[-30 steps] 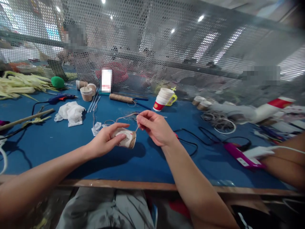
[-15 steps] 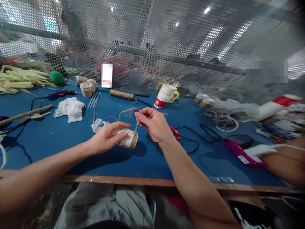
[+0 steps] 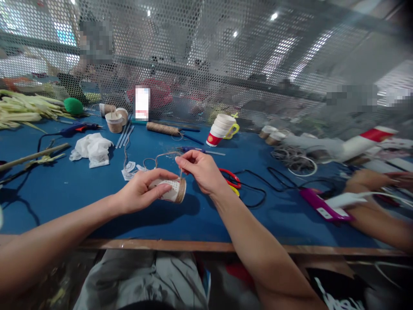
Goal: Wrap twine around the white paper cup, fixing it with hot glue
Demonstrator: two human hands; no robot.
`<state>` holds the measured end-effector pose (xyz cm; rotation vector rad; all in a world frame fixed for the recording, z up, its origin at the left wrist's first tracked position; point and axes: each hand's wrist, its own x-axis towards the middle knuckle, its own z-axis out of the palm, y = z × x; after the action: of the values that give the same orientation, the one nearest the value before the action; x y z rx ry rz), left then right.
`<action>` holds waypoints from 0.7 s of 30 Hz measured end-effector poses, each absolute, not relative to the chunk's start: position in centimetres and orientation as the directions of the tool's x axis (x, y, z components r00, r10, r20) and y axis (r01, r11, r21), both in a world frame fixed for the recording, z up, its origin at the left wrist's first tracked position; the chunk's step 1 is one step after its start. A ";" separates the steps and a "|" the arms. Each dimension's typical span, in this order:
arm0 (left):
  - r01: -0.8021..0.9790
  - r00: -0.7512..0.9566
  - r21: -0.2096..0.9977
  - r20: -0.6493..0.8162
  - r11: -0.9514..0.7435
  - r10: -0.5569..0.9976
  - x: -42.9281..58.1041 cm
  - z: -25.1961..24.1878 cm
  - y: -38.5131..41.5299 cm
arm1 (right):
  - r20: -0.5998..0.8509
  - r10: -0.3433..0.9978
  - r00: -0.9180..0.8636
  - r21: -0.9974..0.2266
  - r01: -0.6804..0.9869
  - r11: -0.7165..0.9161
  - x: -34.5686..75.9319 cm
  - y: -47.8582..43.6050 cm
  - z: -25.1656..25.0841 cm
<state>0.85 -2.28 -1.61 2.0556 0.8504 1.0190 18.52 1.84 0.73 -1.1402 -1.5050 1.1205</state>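
Note:
My left hand [image 3: 143, 189] is closed around a small white paper cup [image 3: 167, 190], tipped on its side above the blue table. Brown twine [image 3: 182, 189] is wound around the cup's end that faces right. Between the thumb and fingers of my right hand [image 3: 201, 170] is a strand of the same twine, pulled up from the cup's edge. More twine trails behind my hands over the table. Just beyond the right hand lies a blue glue gun [image 3: 192, 150], and beside its wrist are scissors with red and yellow handles [image 3: 230, 177].
A stack of paper cups [image 3: 220, 129] stands at the back. Behind my hands lies a twine roll [image 3: 163, 128]; twine-wrapped cups [image 3: 114, 122] and crumpled white cloth [image 3: 93, 148] are left. A purple power strip [image 3: 324, 206] and another person's arm [image 3: 380, 219] are right.
My right hand has moved slightly left and down, closer to the cup. The cup has turned a little in my left hand. The view has shifted slightly.

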 end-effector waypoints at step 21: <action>0.286 0.509 0.490 0.650 -0.823 0.564 0.5 -1.0 -2.7 | 0.042 0.974 -0.224 -0.978 0.190 0.086 18.2 1.4 0.5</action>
<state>0.53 -2.69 -1.03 2.4353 0.7108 1.2218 18.22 1.39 0.45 -1.1929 -1.5520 1.2190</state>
